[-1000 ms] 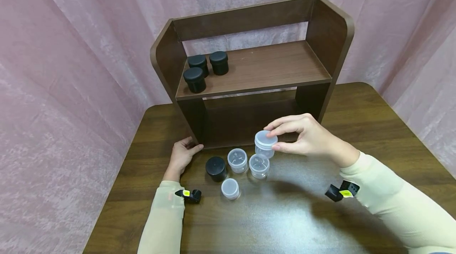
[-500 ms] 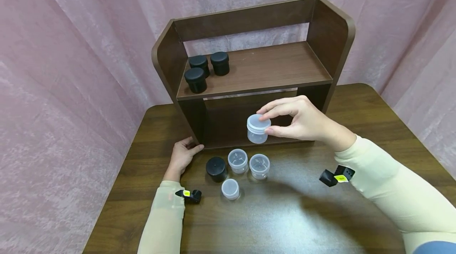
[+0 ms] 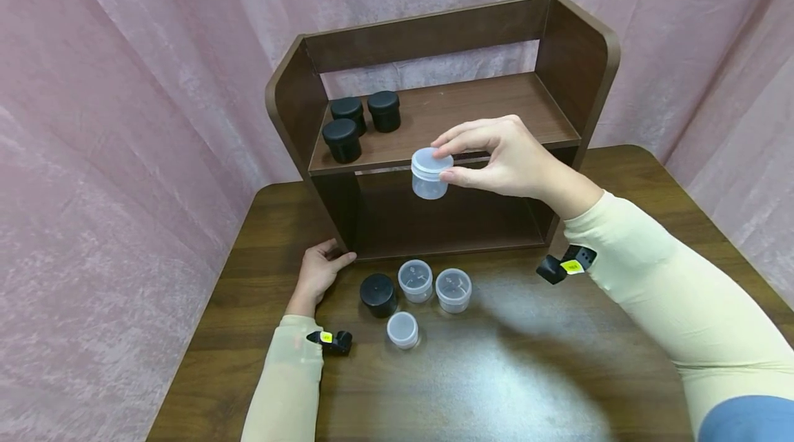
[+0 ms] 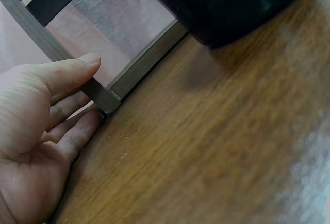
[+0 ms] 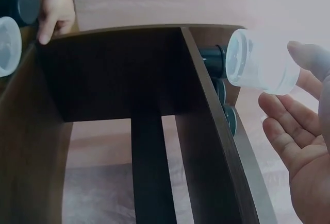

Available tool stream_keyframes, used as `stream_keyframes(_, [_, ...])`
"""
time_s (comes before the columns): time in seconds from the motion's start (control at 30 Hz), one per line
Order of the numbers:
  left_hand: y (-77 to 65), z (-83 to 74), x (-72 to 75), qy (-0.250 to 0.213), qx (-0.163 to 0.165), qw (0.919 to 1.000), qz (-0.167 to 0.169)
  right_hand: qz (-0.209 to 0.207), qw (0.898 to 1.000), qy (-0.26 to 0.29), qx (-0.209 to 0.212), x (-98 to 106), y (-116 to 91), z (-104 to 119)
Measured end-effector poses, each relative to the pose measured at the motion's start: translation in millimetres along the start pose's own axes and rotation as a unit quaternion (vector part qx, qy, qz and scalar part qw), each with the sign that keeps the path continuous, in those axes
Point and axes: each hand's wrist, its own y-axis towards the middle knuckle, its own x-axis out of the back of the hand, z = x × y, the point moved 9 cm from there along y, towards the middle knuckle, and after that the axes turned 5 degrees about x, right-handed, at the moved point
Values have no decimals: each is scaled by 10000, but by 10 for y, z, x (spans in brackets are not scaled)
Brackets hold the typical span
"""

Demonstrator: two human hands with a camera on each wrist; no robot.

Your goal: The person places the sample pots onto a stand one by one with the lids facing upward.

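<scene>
The shelf (image 3: 577, 69) is gripped at its lower left corner by the left hand (image 3: 318, 269). The right hand (image 3: 511, 156) pinches the clear jar (image 3: 428, 187), in mid-air before the shelf, by its lid (image 3: 424, 157). Jar: likely light, stiff, slightly slippery; grasp around lid rim.

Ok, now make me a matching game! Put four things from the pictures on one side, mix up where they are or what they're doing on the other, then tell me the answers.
Things:
1. Left grip
2. Three black jars
3. Right grip
4. Pink curtain

Where or what:
A. Holding a clear jar in the air
B. Behind the shelf unit
C. Holding the shelf unit's bottom left corner
D. On the upper board's left end

Pairs: 1-C, 2-D, 3-A, 4-B
</scene>
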Motion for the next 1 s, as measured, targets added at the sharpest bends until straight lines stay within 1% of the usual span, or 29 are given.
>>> stream_keyframes(0.13, [8, -17, 1, 4, -107, 9999, -38, -65, 9998, -83, -143, 0, 139, -97])
stream_keyframes(0.23, [9, -22, 6, -21, -155, 9999, -57, -67, 9990, -323, -308, -16, 249, -199])
stream_keyframes(0.4, [0, 8, 11, 1, -97, 9999, -85, -5, 9963, -597, -623, -82, 392, -393])
stream_keyframes(0.57, [-10, 15, 6, 17, -77, 9999, -83, 124, 9939, -677, -865, -182, 495, -523])
stream_keyframes(0.8, [-8, -12, -21, 4, -80, 10000, -17, 134, 9915, -742, -1056, -266, 563, -619])
stream_keyframes(1.0, [-5, 4, -36, 14, -68, 10000, 25, -34, 9911, -517, -1228, -319, 526, -657])
